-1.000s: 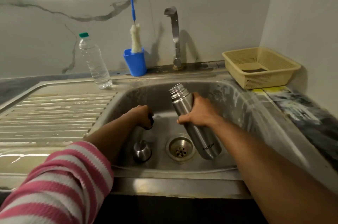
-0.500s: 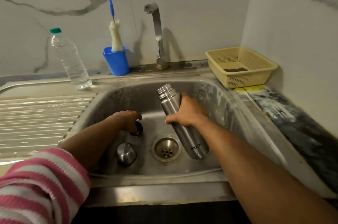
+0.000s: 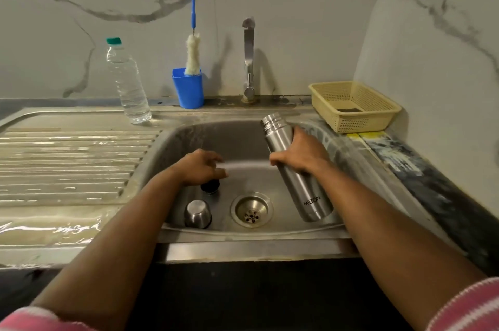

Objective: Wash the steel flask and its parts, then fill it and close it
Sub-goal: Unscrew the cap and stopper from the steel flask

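Bench (image 3: pixel 67 166): steel, ribbed draining board filling the 9 o'clock side of my view, wet sheen on it. Sink (image 3: pixel 216 141) set into it at centre, drain (image 3: pixel 251 210) at the basin floor.

Flask (image 3: pixel 294 168): steel, uncapped, tilted with its threaded mouth toward 11 o'clock and its base down near the basin floor at 5 o'clock of the drain's right side. Lettering readable near the base. Right hand (image 3: pixel 302 153) wraps its upper body, grip clenched around the flask.

Left hand (image 3: pixel 199 167): low in the basin at 10 o'clock from the drain, fingers loosely spread, grip released, holding nothing that I can see. Directly beneath its fingertips sits a black stopper (image 3: pixel 210 186) on the basin floor; I cannot tell whether skin touches it.

Steel cup (image 3: pixel 197 214): upside down on the basin floor, just beside the drain at its 9 o'clock.

Back ledge, 12 o'clock: tap (image 3: pixel 248 57) upright, no water running. Left of it a blue cup (image 3: pixel 188 89) holding a bottle brush (image 3: pixel 192 57), then a clear plastic bottle (image 3: pixel 128 82) with green cap. Yellow basket (image 3: pixel 359 111) at 2 o'clock, in the corner.
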